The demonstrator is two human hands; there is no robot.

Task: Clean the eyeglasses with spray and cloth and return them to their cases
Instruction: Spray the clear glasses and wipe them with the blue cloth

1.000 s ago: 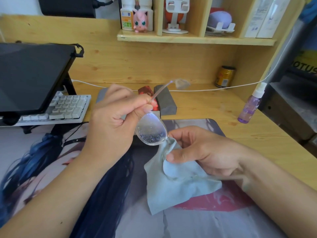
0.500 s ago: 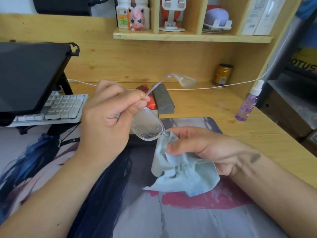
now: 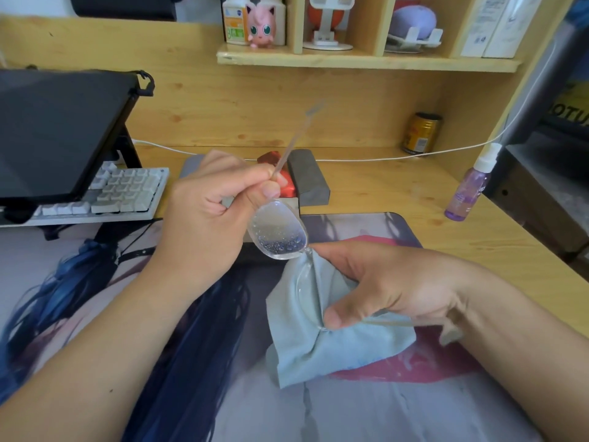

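Clear-framed eyeglasses (image 3: 279,234) are held up over the desk mat, one lens covered in spray droplets. My left hand (image 3: 207,215) pinches the frame at the hinge, with the temple arm sticking up and away. My right hand (image 3: 382,282) grips the other lens through a light blue cloth (image 3: 318,339), thumb pressed on the cloth. The purple spray bottle (image 3: 468,189) stands on the desk at the right. A grey glasses case (image 3: 307,177) and a red one (image 3: 275,173) lie behind my hands.
A printed desk mat (image 3: 382,409) covers the near desk. A keyboard (image 3: 124,193) and a tilted dark screen (image 3: 57,132) sit at the left. A can (image 3: 420,132) and a white cable (image 3: 366,159) are at the back. A shelf (image 3: 366,60) holds small items.
My right hand has worked the cloth further round the lens and its thumb now presses on it. The glasses tilted, so the far temple arm points more upright.
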